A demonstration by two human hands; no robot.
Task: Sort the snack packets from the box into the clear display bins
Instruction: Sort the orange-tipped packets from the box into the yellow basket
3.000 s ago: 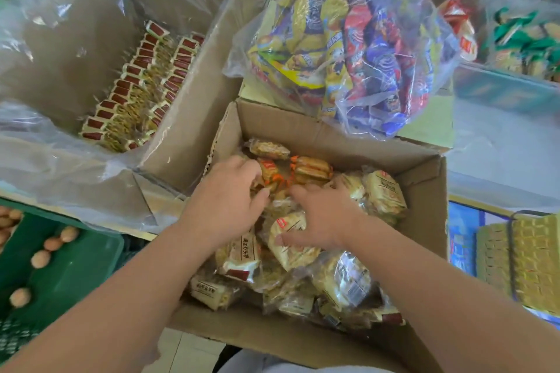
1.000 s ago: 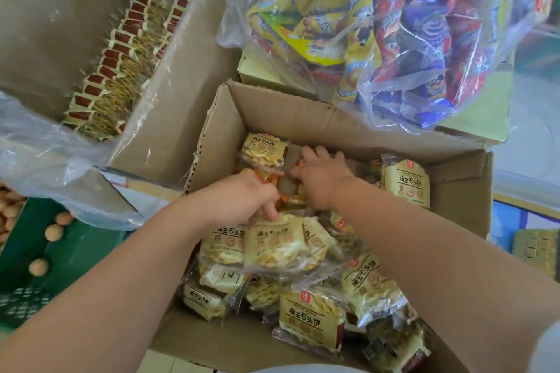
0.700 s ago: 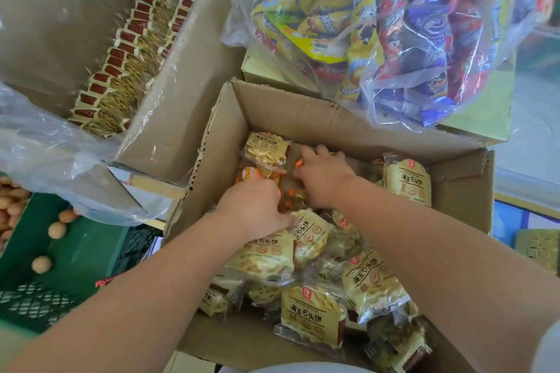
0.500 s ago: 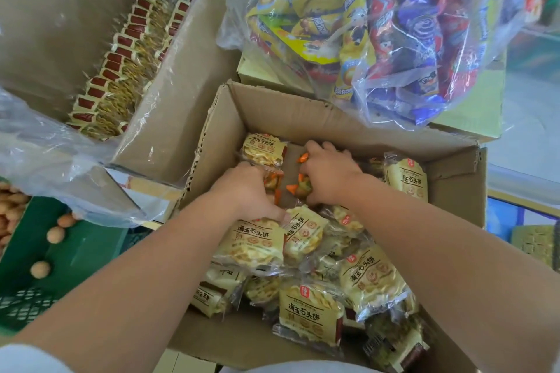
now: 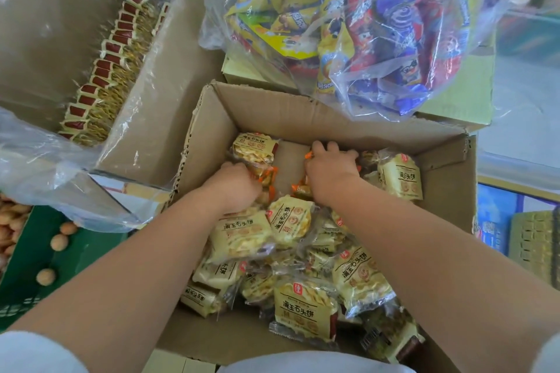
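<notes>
Digging in: left hand [image 5: 239, 188] and right hand [image 5: 330, 172] are reaching into the cardboard box [image 5: 303, 115].
Fingers [image 5: 327, 149]: curling tight on orange-edged packets [image 5: 266, 174].
Snack packets [image 5: 239, 235]: lying heaped in the box (yellow wrappers).

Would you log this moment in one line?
left hand: grips orange-trimmed packets | right hand: grips same | cardboard box: yellow packets inside
</notes>
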